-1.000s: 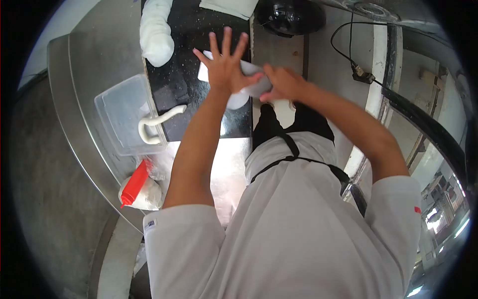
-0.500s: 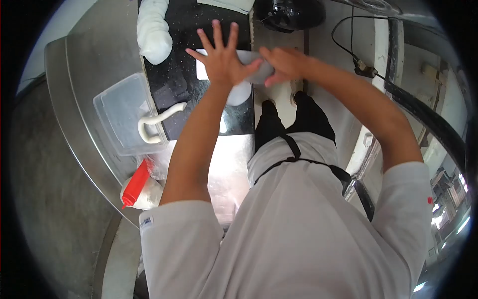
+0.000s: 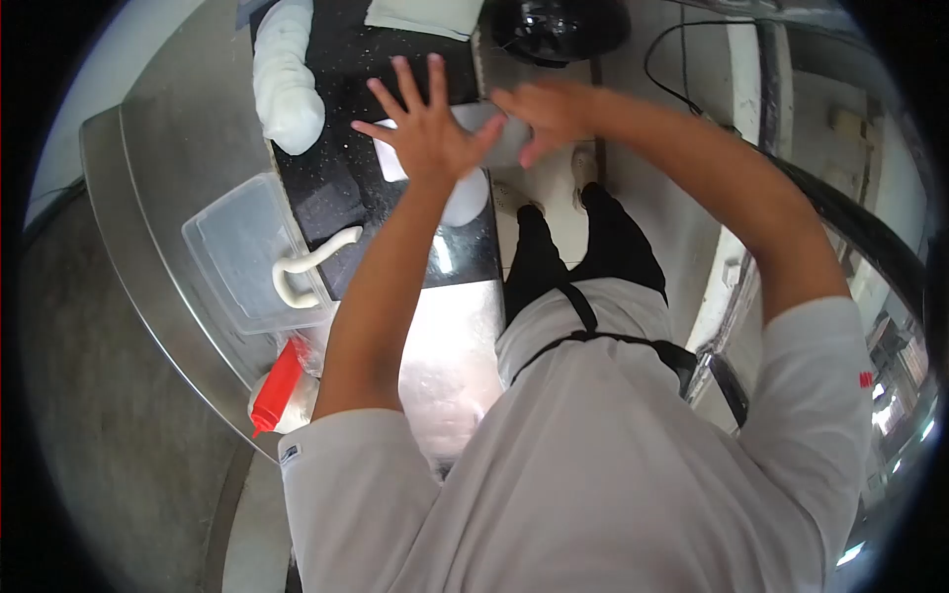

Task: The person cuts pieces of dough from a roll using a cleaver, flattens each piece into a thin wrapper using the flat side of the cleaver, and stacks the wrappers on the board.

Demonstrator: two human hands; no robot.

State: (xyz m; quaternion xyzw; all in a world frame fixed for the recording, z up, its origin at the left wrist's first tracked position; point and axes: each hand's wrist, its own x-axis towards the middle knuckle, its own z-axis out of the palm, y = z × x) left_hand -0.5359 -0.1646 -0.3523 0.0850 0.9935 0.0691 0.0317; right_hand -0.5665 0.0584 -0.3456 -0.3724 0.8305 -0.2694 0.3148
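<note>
A wide, flat metal blade like a cleaver [image 3: 388,161] lies low over the black worktop, its handle hidden. My left hand [image 3: 430,143] rests palm down over the blade, fingers spread wide. At the blade's right end, my right hand [image 3: 554,114] is closed around it, thumb pointing down. A round white piece, apparently flattened dough [image 3: 467,201], shows just below my left wrist, partly covered. To the left, a bent rope of white dough [image 3: 318,259] lies across the edge of a clear plastic container [image 3: 232,257].
A row of overlapping thin white rounds [image 3: 289,94] lines the worktop's far left. A folded pale cloth [image 3: 425,14] is at the back. A red squeeze bottle [image 3: 281,387] rests on a white bag at left. A black rounded object [image 3: 560,30] stands beyond the counter.
The camera view has shifted slightly, so the counter items appear lower and further left. Both hands stay at the blade, the left still spread and the right still gripping.
</note>
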